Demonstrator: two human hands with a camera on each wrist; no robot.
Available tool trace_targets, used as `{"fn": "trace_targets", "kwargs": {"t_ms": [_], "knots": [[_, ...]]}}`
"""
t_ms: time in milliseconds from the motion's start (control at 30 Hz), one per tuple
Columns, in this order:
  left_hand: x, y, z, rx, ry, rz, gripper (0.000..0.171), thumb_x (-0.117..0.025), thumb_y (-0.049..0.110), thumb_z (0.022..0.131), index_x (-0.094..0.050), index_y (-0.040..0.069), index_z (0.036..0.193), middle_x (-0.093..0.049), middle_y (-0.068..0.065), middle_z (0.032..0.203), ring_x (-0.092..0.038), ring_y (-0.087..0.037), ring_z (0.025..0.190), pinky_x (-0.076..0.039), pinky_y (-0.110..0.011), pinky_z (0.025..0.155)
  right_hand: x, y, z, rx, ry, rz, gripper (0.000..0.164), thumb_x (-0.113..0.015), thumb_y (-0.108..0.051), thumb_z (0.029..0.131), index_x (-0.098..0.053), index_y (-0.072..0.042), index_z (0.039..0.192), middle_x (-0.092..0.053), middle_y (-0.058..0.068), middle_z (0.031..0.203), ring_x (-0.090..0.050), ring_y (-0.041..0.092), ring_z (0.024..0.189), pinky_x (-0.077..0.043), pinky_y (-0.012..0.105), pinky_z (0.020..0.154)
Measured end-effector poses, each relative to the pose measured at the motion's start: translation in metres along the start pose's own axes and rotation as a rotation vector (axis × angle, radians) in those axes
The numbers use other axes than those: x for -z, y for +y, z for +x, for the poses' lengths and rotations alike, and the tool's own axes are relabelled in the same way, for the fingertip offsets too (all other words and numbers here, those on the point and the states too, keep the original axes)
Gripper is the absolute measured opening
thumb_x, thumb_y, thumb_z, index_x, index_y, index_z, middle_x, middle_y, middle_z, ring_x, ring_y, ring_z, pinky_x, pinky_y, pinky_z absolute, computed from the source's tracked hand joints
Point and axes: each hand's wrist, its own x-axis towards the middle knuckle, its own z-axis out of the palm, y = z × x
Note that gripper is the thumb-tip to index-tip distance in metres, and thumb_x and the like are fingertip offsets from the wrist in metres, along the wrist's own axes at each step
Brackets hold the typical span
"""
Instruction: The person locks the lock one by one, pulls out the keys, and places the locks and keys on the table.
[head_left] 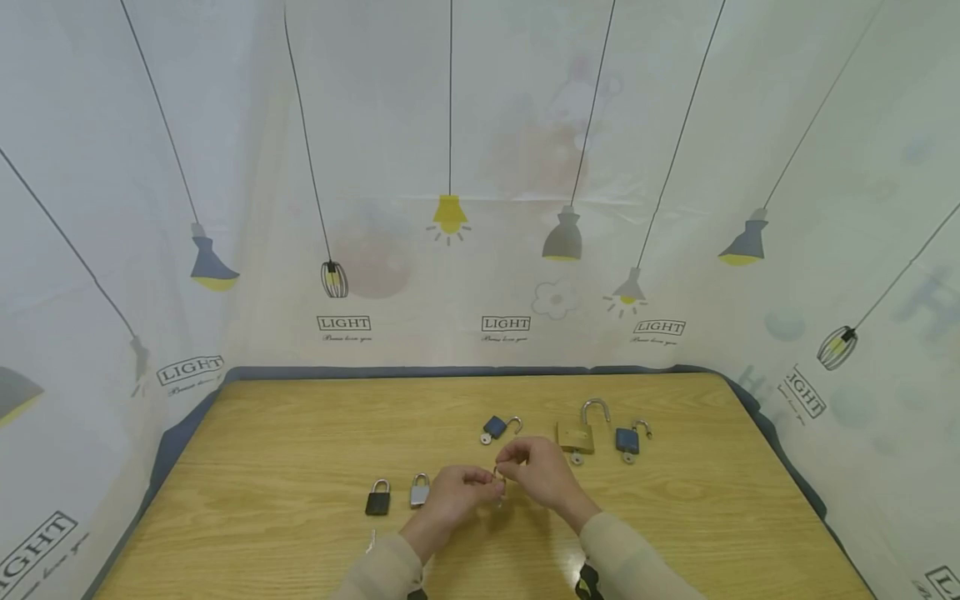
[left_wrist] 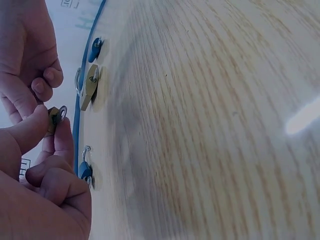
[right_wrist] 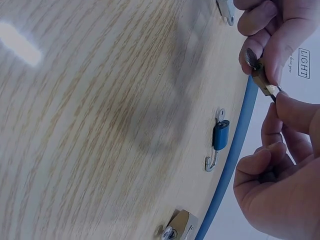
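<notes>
Probably light, stiff, slick brass-coloured padlock (right_wrist: pixel 259 79); left hand (head_left: pixel 459 495) pinches body (left_wrist: pixel 52 118), right hand (head_left: pixel 543 473) pinches shackle (right_wrist: pixel 272 91). Best hold: across the body, clear of shackle.

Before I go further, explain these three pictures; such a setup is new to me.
No machine here: a person's bare left hand and right hand do the work. The wide picture comes from a head camera, the close ones from wrist cameras. On the wooden table lie two blue padlocks and a large brass padlock, open with keys in them, plus a black padlock and a silver padlock, seemingly closed. The left hand pinches a small brass padlock with a key inserted; the right hand seems to pinch its shackle.
</notes>
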Motion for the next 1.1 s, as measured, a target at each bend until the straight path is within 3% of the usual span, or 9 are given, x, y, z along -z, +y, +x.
{"fn": "trace_targets", "kwargs": {"t_ms": [533, 733, 1100], "knots": [[-0.005, -0.001, 0.000, -0.054, 0.029, -0.006, 0.022, -0.074, 0.027, 0.085, -0.069, 0.008, 0.095, -0.072, -0.001, 0.089, -0.060, -0.016, 0.088, -0.045, -0.032, 0.076, -0.003, -0.001, -0.003, 0.004, 0.055, -0.003, 0.006, -0.068, -0.009, 0.088, -0.070, -0.012, 0.083, -0.068, 0.000, 0.082, -0.052, 0.014, 0.074, -0.042, 0.026, 0.062], [-0.007, -0.001, -0.001, -0.047, 0.043, -0.014, 0.022, -0.075, 0.026, 0.083, -0.070, 0.009, 0.096, -0.070, -0.001, 0.089, -0.061, -0.015, 0.085, -0.046, -0.030, 0.074, -0.004, -0.001, -0.004, 0.024, 0.071, -0.046, 0.007, -0.069, -0.008, 0.087, -0.069, -0.012, 0.081, -0.067, -0.002, 0.079, -0.052, 0.012, 0.071, -0.042, 0.025, 0.061], [-0.011, -0.002, -0.001, -0.003, 0.050, 0.004, 0.018, -0.073, 0.026, 0.084, -0.069, 0.011, 0.093, -0.069, 0.000, 0.092, -0.058, -0.017, 0.089, -0.044, -0.032, 0.073, -0.012, 0.001, -0.005, -0.018, 0.108, -0.145, 0.009, -0.070, -0.008, 0.082, -0.069, -0.016, 0.077, -0.068, -0.005, 0.076, -0.054, 0.010, 0.070, -0.043, 0.027, 0.062]]}}
